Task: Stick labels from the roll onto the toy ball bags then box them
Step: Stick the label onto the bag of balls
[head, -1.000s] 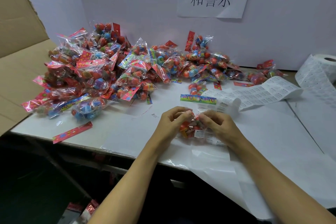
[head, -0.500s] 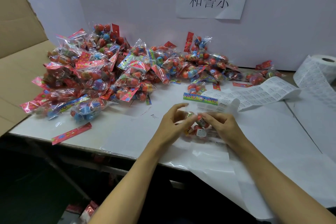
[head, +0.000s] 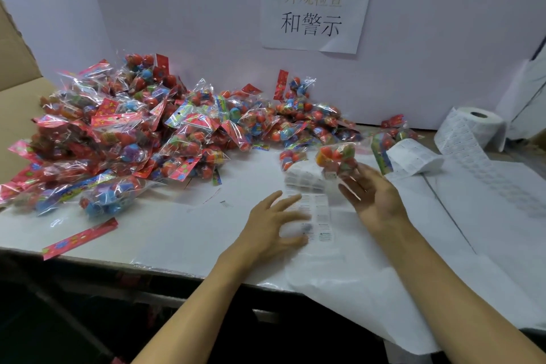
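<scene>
Right hand [head: 375, 201] raised just above the white-papered surface [head: 183, 233], palm up, fingers spread and nearly straight, with one toy ball bag [head: 336, 158] at the fingertips. Hard to tell whether actually pinched, balanced on the fingertips, or already leaving them; motion blur hides the contact. Left hand [head: 274, 224] low over the label strip [head: 313, 210], fingers splayed wide and relaxed, gripping nothing, perhaps brushing the strip.

Label strip lying flat between both hands, trailing back in a loose fold [head: 413, 156] to the label roll [head: 472, 130] at the far right of the surface. Large heap of unlabelled-looking bags [head: 133, 139] piled along the back wall to the left. Cardboard box flap [head: 17, 115] at the far left edge, well apart from the held bag. Printed paper sign [head: 316, 6] on the wall above.

Judging by looks: light, crinkly cellophane around several small balls, so soft, shifting and slippery, with no fixed shape. Best taken by the flat printed header card or by a pinch of film gathered tight against the balls, not by cupping the bulge, which would roll. For sticking, a stretch of film pulled smooth over the balls needed, or the label likely to wrinkle. Labels thin and tacky, apt to curl onto fingers; best lifted by one corner off the backing.
</scene>
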Tool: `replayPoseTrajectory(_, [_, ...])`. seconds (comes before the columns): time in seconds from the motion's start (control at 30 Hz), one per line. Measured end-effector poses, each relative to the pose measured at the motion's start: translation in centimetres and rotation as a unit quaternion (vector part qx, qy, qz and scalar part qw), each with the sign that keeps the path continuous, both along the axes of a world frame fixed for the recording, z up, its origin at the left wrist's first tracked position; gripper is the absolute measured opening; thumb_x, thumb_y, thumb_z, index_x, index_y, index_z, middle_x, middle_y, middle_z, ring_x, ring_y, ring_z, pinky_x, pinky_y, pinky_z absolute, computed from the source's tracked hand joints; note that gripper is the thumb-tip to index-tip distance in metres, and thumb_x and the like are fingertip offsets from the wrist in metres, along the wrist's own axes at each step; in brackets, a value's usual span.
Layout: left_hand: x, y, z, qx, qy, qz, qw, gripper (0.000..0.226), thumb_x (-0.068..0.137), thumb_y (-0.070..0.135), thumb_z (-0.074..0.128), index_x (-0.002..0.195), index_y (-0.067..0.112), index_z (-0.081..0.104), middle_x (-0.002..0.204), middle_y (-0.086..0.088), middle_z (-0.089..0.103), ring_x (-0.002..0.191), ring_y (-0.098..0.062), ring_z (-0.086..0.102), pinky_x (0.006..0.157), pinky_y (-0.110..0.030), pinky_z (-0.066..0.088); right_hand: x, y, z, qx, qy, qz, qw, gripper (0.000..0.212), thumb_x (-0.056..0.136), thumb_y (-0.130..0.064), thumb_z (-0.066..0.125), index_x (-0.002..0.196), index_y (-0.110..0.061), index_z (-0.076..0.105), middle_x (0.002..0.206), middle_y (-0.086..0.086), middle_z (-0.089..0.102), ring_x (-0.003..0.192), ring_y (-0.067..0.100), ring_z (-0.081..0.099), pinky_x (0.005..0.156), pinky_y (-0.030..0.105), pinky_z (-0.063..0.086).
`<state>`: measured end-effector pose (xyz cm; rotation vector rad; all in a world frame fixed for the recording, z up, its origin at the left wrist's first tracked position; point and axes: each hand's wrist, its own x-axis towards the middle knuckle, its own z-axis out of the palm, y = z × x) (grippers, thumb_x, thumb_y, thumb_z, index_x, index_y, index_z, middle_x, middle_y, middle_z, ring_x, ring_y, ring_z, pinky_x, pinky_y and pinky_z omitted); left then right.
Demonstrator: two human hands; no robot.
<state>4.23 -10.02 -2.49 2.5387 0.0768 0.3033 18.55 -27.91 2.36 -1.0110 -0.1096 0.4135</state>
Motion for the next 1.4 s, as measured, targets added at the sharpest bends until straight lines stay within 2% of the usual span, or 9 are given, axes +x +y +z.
replayPoseTrajectory(0.17, [0.3,-0.6,-0.6,0.001,0.01,0.019,1.0,0.025,0.092,0.047,0.069,0.115,0.04,0.076,0.145,0.022,0.056,0.147,-0.012,0.034,0.121,-0.043,0.021,-0.1,-3.4,-0.3,-0.259,-0.142,0.011,0.955,0.017,0.086,-0.028,0.076,0.078,-0.013,0.074,0.07,0.003,0.072,0.056,0.012,0.064,0.046,0.021,0.045])
replayPoseTrajectory(0.33, [0.5,-1.5,-0.1,-0.052,-0.078,-0.008,0.996,0.027,0.095,0.028,0.073,0.12,0.018,0.075,0.137,0.005,0.066,0.142,-0.017,0.046,0.12,-0.036,0.032,-1.8,-6.6,-1.2,-0.329,-0.141,0.075,0.931,0.015,0.089,-0.025,0.075,0.078,-0.015,0.079,0.069,0.005,0.071,0.057,0.014,0.064,0.043,0.024,0.041])
replayPoseTrajectory(0.47, [1.1,-4.2,1.4,-0.103,-0.149,-0.059,0.982,0.019,0.093,0.016,0.074,0.112,0.013,0.074,0.118,0.004,0.073,0.113,-0.012,0.066,0.103,-0.032,0.048,-2.6,-9.1,-0.5,-0.343,-0.136,0.075,0.926,0.017,0.089,-0.026,0.074,0.076,-0.015,0.078,0.068,0.004,0.07,0.055,0.013,0.061,0.04,0.023,0.037])
replayPoseTrajectory(0.83, [2.2,-7.9,2.7,-0.222,-0.085,-0.173,0.956,0.013,0.092,0.013,0.075,0.101,0.021,0.079,0.104,0.021,0.076,0.102,-0.002,0.072,0.096,-0.016,0.053,-3.4,-23.8,4.0,-0.458,-0.126,0.144,0.868,0.011,0.082,-0.03,0.079,0.081,-0.019,0.079,0.079,0.013,0.073,0.067,0.021,0.07,0.043,0.024,0.044])
replayPoseTrajectory(0.93, [2.1,-6.9,2.8,-0.249,-0.077,-0.157,0.953,0.014,0.092,0.009,0.074,0.099,0.021,0.079,0.102,0.018,0.078,0.099,-0.003,0.073,0.093,-0.013,0.052,-2.8,-30.9,4.9,-0.39,-0.056,-0.032,0.918,0.011,0.089,-0.018,0.07,0.095,-0.014,0.079,0.078,0.01,0.069,0.06,0.016,0.066,0.044,0.023,0.047])
replayPoseTrajectory(1.0, [1.8,-5.9,2.7,-0.264,-0.092,-0.139,0.95,0.014,0.091,0.008,0.074,0.097,0.02,0.08,0.1,0.013,0.079,0.098,-0.006,0.074,0.093,-0.014,0.053,-2.6,-35.6,4.9,-0.198,0.033,-0.262,0.944,0.029,0.101,-0.025,0.056,0.122,-0.008,0.064,0.093,0.012,0.071,0.075,0.018,0.07,0.056,0.024,0.058])
replayPoseTrajectory(1.1, [1.5,-3.9,2.2,-0.26,-0.115,-0.096,0.954,0.015,0.089,0.01,0.075,0.093,0.023,0.081,0.097,0.012,0.08,0.094,-0.006,0.075,0.088,-0.011,0.054,-2.6,-40.2,3.2,-0.09,0.115,-0.458,0.877,0.046,0.106,-0.043,0.045,0.127,-0.004,0.056,0.136,0.019,0.058,0.111,0.027,0.063,0.093,0.031,0.054])
replayPoseTrajectory(1.27, [1.5,0.0,1.2,-0.277,-0.143,-0.016,0.95,0.014,0.086,0.03,0.072,0.097,0.036,0.079,0.095,0.013,0.08,0.09,0.001,0.074,0.084,-0.006,0.051,-1.2,-35.2,1.0,-0.26,0.066,-0.462,0.846,0.027,0.101,-0.028,0.058,0.112,-0.003,0.065,0.099,0.015,0.074,0.084,0.025,0.073,0.069,0.034,0.058])
replayPoseTrajectory(1.4, [1.1,3.1,-0.7,-0.315,-0.136,0.045,0.938,0.019,0.095,0.014,0.07,0.094,0.03,0.079,0.091,0.005,0.08,0.09,-0.011,0.075,0.08,-0.009,0.055,0.3,-26.4,2.0,-0.417,-0.097,-0.262,0.865,0.015,0.1,-0.025,0.061,0.1,-0.012,0.07,0.093,0.009,0.076,0.083,0.02,0.074,0.067,0.033,0.058])
